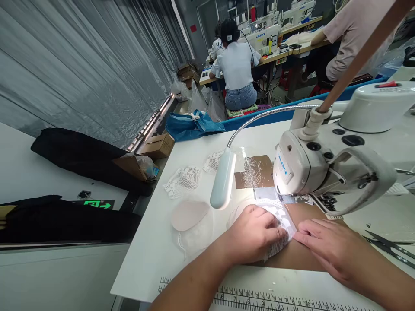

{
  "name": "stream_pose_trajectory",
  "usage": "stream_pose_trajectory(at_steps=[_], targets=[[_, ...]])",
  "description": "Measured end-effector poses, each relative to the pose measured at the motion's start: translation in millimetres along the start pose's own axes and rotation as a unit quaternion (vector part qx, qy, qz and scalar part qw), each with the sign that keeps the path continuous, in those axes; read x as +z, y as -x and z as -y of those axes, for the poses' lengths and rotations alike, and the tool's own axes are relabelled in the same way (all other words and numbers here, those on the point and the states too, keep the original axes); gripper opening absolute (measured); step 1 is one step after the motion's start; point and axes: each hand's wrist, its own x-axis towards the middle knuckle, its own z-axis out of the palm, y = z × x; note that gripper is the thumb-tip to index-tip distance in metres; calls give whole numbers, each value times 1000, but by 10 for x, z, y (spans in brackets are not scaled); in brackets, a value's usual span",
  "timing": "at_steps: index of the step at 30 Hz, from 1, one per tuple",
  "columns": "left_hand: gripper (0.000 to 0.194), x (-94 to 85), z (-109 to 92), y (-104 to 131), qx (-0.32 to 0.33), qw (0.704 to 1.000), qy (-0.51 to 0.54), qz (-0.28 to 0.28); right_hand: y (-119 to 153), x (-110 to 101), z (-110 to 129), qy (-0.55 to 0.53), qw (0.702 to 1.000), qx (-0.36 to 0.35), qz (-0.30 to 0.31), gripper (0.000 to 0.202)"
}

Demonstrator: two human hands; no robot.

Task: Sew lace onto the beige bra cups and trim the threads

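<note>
Right of centre in the frame, the lace (pixel 282 216) lay under the left hand (pixel 259 231) and showed to its right, its visible part running top to bottom, below the machine (pixel 300 162). The left hand, nearer, pressed down with bent fingers; the right hand's (pixel 330 244) fingertips met its right corner; I couldn't tell if either gripped

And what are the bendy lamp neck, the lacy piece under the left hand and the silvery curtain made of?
Lamp neck: probably metal, being shiny and ridged. Lacy piece: likely thin fabric, white with a see-through pattern. Curtain: glossy, wrinkled sheeting, maybe plastic or coated cloth.
</note>
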Motion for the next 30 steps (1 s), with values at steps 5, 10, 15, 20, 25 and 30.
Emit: stream_pose_trajectory(at_steps=[5,10,15,20,25,30], targets=[[27,6,-45,-5,5,999,-35,24,22,10,8,4,1000,-3,-17,34],[31,-10,-60,3,1,998,-50,38,2,-15,13,30,999,-10,-4,31],[33,-12,-60,-1,2,998,-47,46,-8,-52,36,31,1000,4,1,32],[34,-6,-68,-8,2,998,-48,46,7,-43,22,35,998,15,-45,32],[30,-37,-74,-32,16,999,-46,24,0,10,25,45,998,7,-31,36],[27,-70,-98,-55,4,998,-45,43,8,66,41,32,999,11,-40,39]])
